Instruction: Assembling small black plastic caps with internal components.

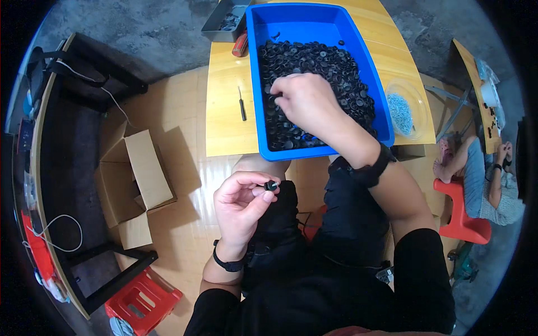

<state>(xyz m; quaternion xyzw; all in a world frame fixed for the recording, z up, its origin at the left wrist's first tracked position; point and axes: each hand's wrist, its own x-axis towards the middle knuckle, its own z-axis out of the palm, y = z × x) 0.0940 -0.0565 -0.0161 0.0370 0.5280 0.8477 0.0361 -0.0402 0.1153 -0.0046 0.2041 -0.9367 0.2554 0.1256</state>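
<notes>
Left hand [242, 204] pinches one small black round part [271, 185] at its fingertips above the lap. Right hand [305, 101], fingers curled, digs into a blue bin [374, 78] (heaped with black parts [336, 67], so plenty remain).

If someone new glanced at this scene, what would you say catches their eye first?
Most striking is the bright blue tray on the yellow table, heaped with small black round parts; the right hand reaches into the pile. Below it, over the lap, the left hand pinches one small black part between thumb and fingertips. A clear dish of small pale pieces sits just right of the tray.
</notes>
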